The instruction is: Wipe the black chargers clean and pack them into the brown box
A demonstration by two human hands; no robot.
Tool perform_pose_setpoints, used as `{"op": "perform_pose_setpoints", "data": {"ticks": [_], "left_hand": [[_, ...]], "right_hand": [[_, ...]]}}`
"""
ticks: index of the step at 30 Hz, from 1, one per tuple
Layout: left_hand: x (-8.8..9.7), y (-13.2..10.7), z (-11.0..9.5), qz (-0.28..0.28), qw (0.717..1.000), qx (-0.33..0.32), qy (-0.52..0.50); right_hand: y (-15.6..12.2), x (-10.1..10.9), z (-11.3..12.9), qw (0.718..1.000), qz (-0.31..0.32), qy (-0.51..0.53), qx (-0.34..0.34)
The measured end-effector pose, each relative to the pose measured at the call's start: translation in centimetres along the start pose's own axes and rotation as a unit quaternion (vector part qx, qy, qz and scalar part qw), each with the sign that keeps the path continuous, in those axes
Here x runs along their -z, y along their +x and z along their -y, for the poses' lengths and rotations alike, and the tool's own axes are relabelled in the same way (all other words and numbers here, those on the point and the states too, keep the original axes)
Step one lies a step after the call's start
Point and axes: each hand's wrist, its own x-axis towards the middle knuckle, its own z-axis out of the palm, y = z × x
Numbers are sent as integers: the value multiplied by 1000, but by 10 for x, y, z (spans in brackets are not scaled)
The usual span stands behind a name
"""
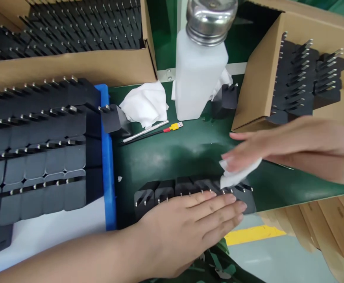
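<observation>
On the green table, a row of black plug adapters (164,189) lies with metal pins pointing up. My left hand (186,224) rests flat along the near side of that row, fingers stretched out and close together, partly covering it. A folded white cloth (238,176) is pinched in my right hand (245,151), just above the row's right end; the hand is a little blurred. I cannot tell whether the cloth touches the adapters there.
Rows of black adapters fill a blue-rimmed tray (108,177) on the left. Cardboard boxes with adapters stand at the back left (71,65) and right (260,70). A white bottle with metal cap (197,74), crumpled cloth (147,102), silver stick (145,131) and USB cable (174,126) lie between.
</observation>
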Motion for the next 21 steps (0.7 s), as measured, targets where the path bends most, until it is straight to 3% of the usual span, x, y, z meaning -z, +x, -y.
{"op": "perform_pose_setpoints", "data": {"ticks": [2,3,6,8,13,15,18,21], "left_hand": [[-1,-1,0,3,1000,-2,-8],[-1,-1,-1,2,1000,-1,-14],[-2,-2,-2,-6,999,11,-30],[-2,-2,-2,-9,999,14,-38],[2,0,-1,-4,999,13,-50],[3,1,0,-4,999,15,-50],[4,3,-1,-4,999,18,-47],[4,4,-1,-1,999,24,-34]], "right_hand": [[14,-15,8,994,-95,47,0],[22,-25,10,994,-85,74,8],[40,-44,9,989,100,111,22],[37,-41,3,986,137,96,8],[-10,-3,-4,997,65,34,-1],[-28,4,-1,1000,8,-23,-2],[-39,-14,5,990,-118,-71,-26],[-43,-51,9,978,-178,-88,-57]]}}
